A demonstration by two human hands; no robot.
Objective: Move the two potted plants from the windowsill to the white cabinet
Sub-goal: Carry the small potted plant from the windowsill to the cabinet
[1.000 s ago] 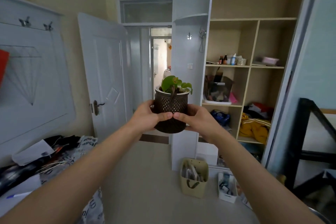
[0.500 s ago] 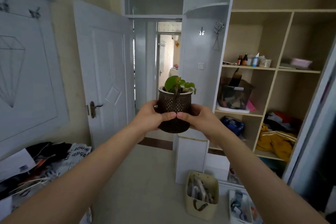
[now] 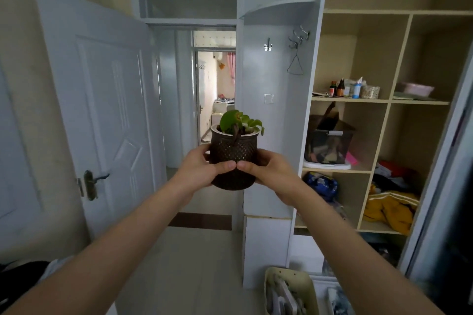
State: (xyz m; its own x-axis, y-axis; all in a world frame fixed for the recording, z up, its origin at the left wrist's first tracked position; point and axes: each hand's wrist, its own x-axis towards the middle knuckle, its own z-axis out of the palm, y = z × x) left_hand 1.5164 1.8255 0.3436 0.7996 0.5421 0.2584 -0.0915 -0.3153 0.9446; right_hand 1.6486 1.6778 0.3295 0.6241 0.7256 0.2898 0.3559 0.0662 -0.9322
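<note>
The white door on the left looms larger than a second ago, so I've walked forward. My left hand and right hand both clasp the potted plant upright in mid-air, with the white cabinet now nearer behind it; set-down is probably close

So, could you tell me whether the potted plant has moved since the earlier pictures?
Yes: the potted plant has gone forward and slightly left against the light switch, now fronting the doorway.
</note>
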